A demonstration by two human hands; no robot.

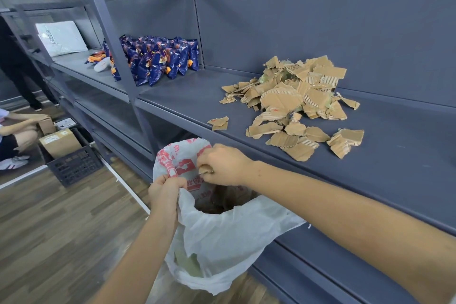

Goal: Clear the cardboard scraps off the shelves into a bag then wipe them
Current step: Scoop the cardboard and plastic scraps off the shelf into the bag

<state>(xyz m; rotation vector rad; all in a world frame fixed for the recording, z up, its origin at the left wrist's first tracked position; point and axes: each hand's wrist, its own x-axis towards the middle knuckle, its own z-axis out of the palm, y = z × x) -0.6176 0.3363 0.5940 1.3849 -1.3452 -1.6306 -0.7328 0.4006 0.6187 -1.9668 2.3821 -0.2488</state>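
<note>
Nearest, left hand (164,191) bunched tight on the rim of a white plastic bag (222,237) with red print, holding its mouth up and open below the shelf edge. Just beyond, right hand (223,164) over the bag's mouth, fingers pinched closed on a small cardboard piece (205,169); brown scraps dimly visible inside the bag. Past the hands, on the dark grey metal shelf (394,136), a heap of torn cardboard scraps (293,101), with loose pieces spread toward the front edge and one small scrap (219,123) lying apart at the left, near the lip. Farther left along the same shelf, behind an upright post, a cluster of blue snack packets (160,61) standing together, then a white pillow-like package (61,38) at the far end. Down on the wooden floor (49,229) at far left, a black plastic crate (74,163) holding cardboard boxes (59,142), beside another person crouching
</note>
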